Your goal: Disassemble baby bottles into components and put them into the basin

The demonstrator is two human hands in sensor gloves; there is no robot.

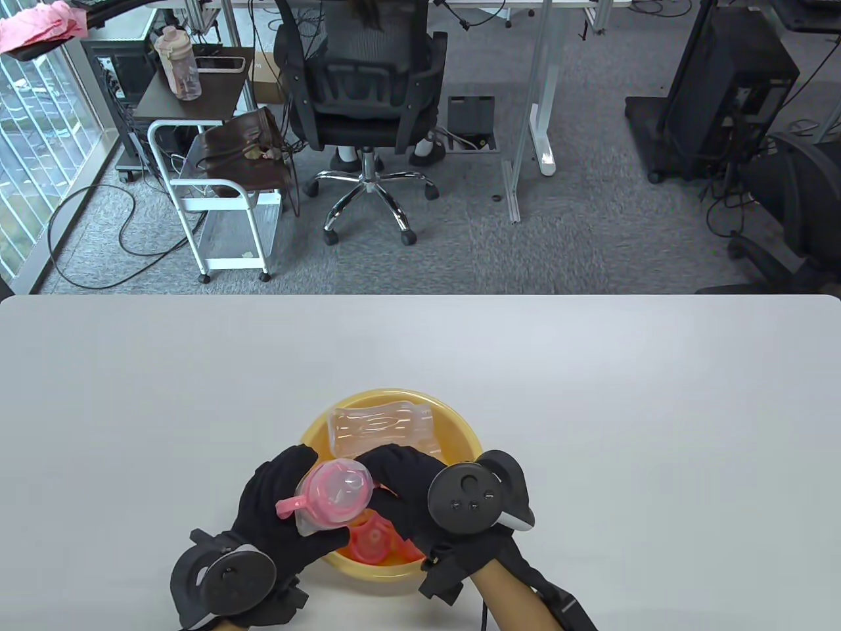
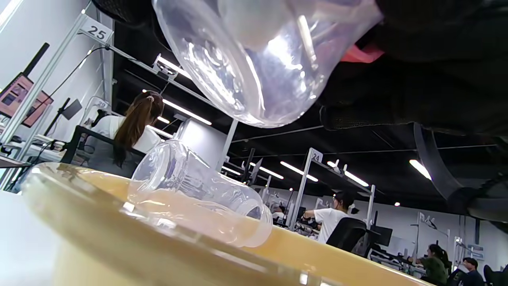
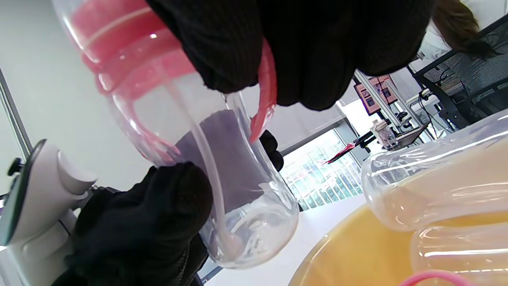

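Over the near side of the yellow basin (image 1: 468,439) I hold a baby bottle (image 1: 332,499) with a pink collar, pink handles and a clear dome cap. My left hand (image 1: 289,490) grips its clear body (image 3: 246,198) from the left. My right hand (image 1: 394,473) grips the pink top, its fingers (image 3: 297,51) curled over the collar and one handle. A thin straw runs down inside the bottle. Its clear bottom (image 2: 258,59) hangs just above the basin rim (image 2: 119,222). An empty clear bottle body (image 1: 381,427) lies at the back of the basin, and pink parts (image 1: 374,542) lie at the front.
The white table (image 1: 591,394) spreads wide around the basin. Beyond its far edge are an office chair (image 1: 368,98) with a seated person, a white cart (image 1: 223,197) and desk legs.
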